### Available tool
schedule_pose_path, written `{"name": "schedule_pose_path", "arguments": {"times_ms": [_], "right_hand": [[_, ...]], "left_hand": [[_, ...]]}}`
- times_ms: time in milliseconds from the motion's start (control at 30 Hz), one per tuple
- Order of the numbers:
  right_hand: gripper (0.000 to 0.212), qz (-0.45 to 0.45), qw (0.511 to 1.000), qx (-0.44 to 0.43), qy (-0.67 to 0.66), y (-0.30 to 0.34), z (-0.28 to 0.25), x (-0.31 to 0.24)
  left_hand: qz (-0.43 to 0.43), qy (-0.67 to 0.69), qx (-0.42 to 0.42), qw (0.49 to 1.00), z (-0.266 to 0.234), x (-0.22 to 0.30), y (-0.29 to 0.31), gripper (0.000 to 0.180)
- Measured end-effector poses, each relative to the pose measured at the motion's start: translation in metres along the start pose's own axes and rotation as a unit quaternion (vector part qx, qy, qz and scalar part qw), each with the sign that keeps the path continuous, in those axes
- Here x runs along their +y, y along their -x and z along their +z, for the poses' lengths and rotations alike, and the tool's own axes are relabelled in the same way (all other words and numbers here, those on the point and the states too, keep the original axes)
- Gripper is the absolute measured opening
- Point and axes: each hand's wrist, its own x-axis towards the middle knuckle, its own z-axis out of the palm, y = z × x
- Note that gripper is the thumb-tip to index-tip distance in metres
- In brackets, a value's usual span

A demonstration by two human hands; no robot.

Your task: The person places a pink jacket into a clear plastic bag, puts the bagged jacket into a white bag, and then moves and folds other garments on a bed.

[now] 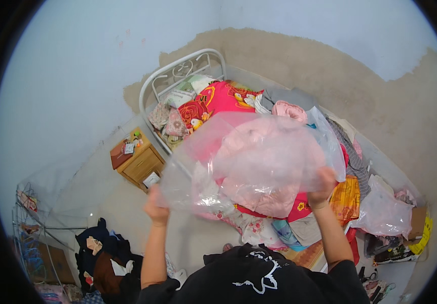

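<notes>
A large clear plastic bag [193, 175] is stretched between my two raised hands, over the bed. My left hand [156, 206] is closed on its left edge, and my right hand [323, 188] grips it at the right. Motion blurs the fingers a little. Through the plastic shows a pale pink quilted piece of bedding [259, 195] lying on the bed. Beyond it lies a bright red and pink patterned cloth [231, 97]. A rolled pink cloth [288, 109] rests near the wall side.
The bed has a white metal headboard [150, 83]. Left of it stands a wooden nightstand [140, 163]. Dark clothes [104, 261] are heaped at lower left beside a metal rack [46, 230]. At right are an orange cloth [345, 200], a filled plastic bag [383, 210] and a cardboard box [417, 223].
</notes>
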Motion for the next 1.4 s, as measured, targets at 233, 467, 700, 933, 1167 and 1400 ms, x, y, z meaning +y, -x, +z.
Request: {"name": "schedule_pose_path", "arguments": {"times_ms": [233, 467, 700, 933, 1167, 1400], "right_hand": [[0.015, 0.275, 0.471, -0.835, 0.069, 0.247, -0.038, 0.066], [0.018, 0.286, 0.772, -0.561, 0.086, 0.187, -0.003, 0.097], [0.012, 0.366, 0.812, -0.452, 0.053, 0.149, -0.018, 0.098], [0.014, 0.630, 0.626, -0.384, -0.252, 0.125, -0.015, 0.082], [0.015, 0.632, 0.600, -0.450, -0.193, 0.186, -0.018, 0.083], [0.020, 0.508, 0.762, -0.396, 0.071, 0.238, -0.034, 0.075]], "left_hand": [[-0.203, -0.107, -0.774, 0.590, 0.016, -0.009, 0.195, 0.017], [-0.285, -0.135, -0.638, 0.703, 0.050, -0.028, 0.130, 0.015], [-0.455, -0.082, -0.540, 0.704, 0.049, -0.028, 0.095, 0.014], [-0.772, 0.363, -0.217, 0.474, 0.046, -0.037, 0.108, 0.011], [-0.638, 0.309, -0.400, 0.581, 0.042, -0.013, 0.101, 0.014], [-0.569, 0.215, -0.463, 0.645, 0.036, -0.018, 0.160, 0.010]]}}
